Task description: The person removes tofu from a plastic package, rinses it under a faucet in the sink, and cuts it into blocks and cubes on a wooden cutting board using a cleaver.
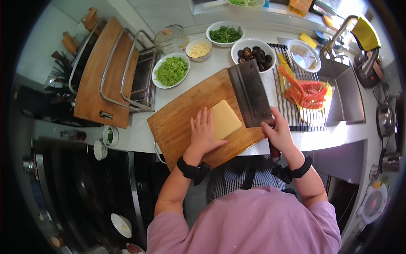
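A pale yellow rectangular block, apparently tofu point(227, 119), lies on a wooden cutting board point(180, 109). My left hand point(204, 131) rests flat over the block's left side, its thumb along the near edge, and steadies it. In my right hand point(278, 130) is the dark handle of a broad-bladed cleaver point(250, 95). The blade points away from me, over the board's right part and just right of the block, with a gap between them. Its far end reaches in front of a white bowl of dark mushrooms point(253, 54).
Behind the board stand bowls of chopped pale greens point(171, 70), minced garlic-like bits point(199, 50) and dark leafy greens point(225, 34). To the right, red strips in plastic point(306, 93) lie on a roll-up rack point(285, 119) by the sink point(344, 92). A metal rack point(139, 103) holds boards at left.
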Demonstrator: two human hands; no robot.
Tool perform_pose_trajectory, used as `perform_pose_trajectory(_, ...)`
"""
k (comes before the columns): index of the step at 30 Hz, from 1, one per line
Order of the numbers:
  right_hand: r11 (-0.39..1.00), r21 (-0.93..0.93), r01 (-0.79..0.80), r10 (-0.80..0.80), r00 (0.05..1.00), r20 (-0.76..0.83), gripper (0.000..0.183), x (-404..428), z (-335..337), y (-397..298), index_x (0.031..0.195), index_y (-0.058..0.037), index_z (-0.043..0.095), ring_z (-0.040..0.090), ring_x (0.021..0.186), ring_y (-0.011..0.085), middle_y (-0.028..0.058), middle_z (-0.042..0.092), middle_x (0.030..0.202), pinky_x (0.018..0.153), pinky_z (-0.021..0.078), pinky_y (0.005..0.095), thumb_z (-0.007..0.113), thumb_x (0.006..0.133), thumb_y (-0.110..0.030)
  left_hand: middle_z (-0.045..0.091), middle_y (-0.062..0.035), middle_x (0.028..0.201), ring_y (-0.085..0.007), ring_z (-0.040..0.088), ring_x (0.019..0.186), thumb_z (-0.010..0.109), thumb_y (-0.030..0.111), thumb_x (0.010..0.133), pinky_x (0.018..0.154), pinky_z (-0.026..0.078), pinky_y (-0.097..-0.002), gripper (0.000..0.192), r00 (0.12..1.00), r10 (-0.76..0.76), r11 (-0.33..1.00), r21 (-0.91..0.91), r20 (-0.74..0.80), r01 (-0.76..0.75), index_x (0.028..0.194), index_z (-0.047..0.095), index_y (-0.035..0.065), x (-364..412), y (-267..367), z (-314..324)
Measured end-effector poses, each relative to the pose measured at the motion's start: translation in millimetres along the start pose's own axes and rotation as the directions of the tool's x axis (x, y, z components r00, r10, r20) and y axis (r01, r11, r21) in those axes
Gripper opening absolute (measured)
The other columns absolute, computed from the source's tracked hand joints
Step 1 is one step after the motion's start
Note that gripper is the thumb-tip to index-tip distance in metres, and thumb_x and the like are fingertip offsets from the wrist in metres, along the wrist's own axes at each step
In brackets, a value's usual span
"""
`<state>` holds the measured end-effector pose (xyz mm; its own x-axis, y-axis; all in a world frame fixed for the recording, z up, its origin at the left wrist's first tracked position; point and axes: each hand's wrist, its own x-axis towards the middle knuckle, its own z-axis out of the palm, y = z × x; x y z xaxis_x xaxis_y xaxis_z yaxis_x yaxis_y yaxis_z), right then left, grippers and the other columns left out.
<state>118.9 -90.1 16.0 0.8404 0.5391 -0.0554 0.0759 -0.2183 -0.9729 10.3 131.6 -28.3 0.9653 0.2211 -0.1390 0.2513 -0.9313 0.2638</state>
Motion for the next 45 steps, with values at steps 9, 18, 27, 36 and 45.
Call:
perform_pose_trajectory(9,0.498,-0.862,0.098,-0.237,0.971,-0.027,0.015,-44,60,-25,0.089,-0.0071,0.051,0.058,0.050,0.0229,0.0065,0.053,0.056,0.042,0.0440,0.0341,0.056,0.074,-0.008,0.016,-0.0229,0.143,-0.0392,0.017,0.131,0.077,0.044,0.055,0.103,0.011,-0.0589,0.111,0.992,0.120,0.992,-0.025,-0.027,-0.121,0.138,0.017,-0.0006,3,-4,3)
perform_pose_trajectory(18,0.351,-0.935,0.054,-0.124,0.992,0.010,0.016,-44,74,-39,0.087,-0.0065,0.050,0.058,0.052,0.0192,0.0050,0.051,0.057,0.040,0.0435,0.0298,0.056,0.073,-0.010,0.024,-0.0214,0.138,-0.0378,0.023,0.126,0.076,0.039,0.058,0.102,0.014,-0.0579,0.104,0.995,0.089,0.993,-0.077,-0.035,-0.092,0.135,0.019,0.0000,5,-5,7)
perform_pose_trajectory(27,0.424,-0.906,0.009,-0.081,0.996,-0.028,0.012,-40,74,-31,0.079,-0.0072,0.046,0.058,0.050,0.0190,0.0053,0.051,0.056,0.039,0.0432,0.0308,0.056,0.073,-0.009,0.026,-0.0212,0.137,-0.0378,0.026,0.124,0.074,0.038,0.060,0.099,0.021,-0.0608,0.101,0.986,0.137,0.987,-0.069,-0.094,-0.144,0.136,0.020,0.0008,5,-8,13)
perform_pose_trajectory(36,0.442,-0.896,0.031,0.003,0.999,0.037,0.012,-33,68,-36,0.073,-0.0041,0.046,0.059,0.050,0.0209,0.0087,0.054,0.057,0.039,0.0455,0.0306,0.057,0.071,-0.007,0.027,-0.0208,0.136,-0.0375,0.026,0.124,0.073,0.037,0.060,0.099,0.021,-0.0610,0.100,0.988,0.132,0.987,-0.082,-0.081,-0.138,0.136,0.020,0.0007,7,-7,12)
perform_pose_trajectory(45,0.492,-0.870,0.011,0.167,0.980,0.107,0.009,-12,66,-36,0.074,-0.0010,0.049,0.061,0.050,0.0240,0.0108,0.058,0.056,0.042,0.0484,0.0326,0.056,0.072,-0.007,0.034,-0.0232,0.129,-0.0389,0.032,0.118,0.074,0.031,0.058,0.099,0.026,-0.0505,0.095,0.979,0.161,0.985,-0.044,-0.124,-0.168,0.133,0.026,-0.0017,8,-7,10)
